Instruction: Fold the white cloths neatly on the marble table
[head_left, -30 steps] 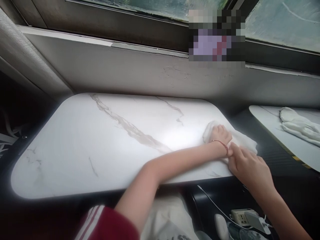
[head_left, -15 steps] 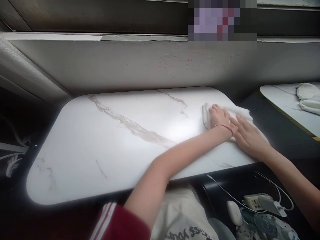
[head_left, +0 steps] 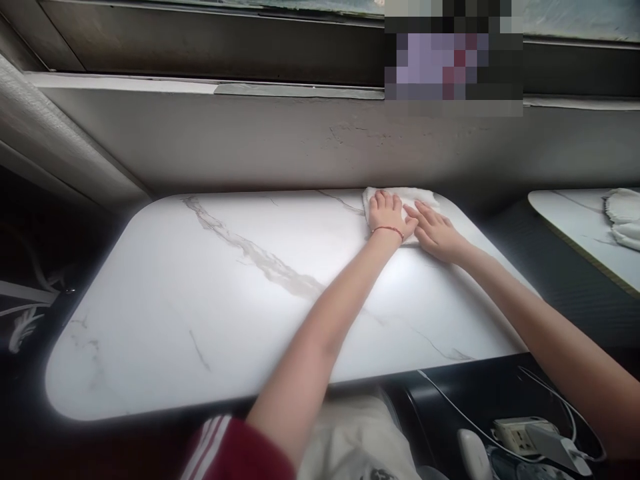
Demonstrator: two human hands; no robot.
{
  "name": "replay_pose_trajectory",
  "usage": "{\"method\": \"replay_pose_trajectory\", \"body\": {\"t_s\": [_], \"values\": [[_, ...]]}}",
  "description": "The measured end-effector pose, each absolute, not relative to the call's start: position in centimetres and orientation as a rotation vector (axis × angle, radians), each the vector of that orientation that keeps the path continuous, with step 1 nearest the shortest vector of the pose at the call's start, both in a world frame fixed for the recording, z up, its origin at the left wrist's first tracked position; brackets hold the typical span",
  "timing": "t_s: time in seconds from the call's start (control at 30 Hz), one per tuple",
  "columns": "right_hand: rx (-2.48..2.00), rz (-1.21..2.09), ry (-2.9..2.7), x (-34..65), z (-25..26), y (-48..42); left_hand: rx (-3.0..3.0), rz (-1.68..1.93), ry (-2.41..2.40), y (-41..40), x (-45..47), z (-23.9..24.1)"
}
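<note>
While both palms press flat upon it, the white cloth (head_left: 400,198) lies at the far edge of the marble-patterned surface (head_left: 200,293), toward 1 o'clock, just beside the grey wall (head_left: 250,143) under the window frame. Left hand (head_left: 387,215), with a red string at its wrist, rests open on the cloth's left part, its grip flat and closed on nothing. Right hand (head_left: 436,233) lies touching it at 3 o'clock, fingers spread, likewise clasping nothing. At 5 o'clock, below the surface, sits a power strip (head_left: 520,432) with white cables. Another surface at 3 o'clock carries a second white cloth (head_left: 623,217).
</note>
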State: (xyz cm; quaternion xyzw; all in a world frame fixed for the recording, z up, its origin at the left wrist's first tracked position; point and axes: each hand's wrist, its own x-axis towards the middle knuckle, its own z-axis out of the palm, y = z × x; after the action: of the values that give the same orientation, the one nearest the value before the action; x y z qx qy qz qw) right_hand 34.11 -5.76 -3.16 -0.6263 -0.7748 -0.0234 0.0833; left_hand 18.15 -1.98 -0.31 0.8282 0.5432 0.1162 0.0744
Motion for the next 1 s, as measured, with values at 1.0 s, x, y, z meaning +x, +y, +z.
{"method": "replay_pose_trajectory", "body": {"t_s": [1.0], "values": [[-1.823,-0.2,-2.276,30.6,-3.9,-5.7,2.558,0.241,1.698,-3.1,15.0,0.1]]}}
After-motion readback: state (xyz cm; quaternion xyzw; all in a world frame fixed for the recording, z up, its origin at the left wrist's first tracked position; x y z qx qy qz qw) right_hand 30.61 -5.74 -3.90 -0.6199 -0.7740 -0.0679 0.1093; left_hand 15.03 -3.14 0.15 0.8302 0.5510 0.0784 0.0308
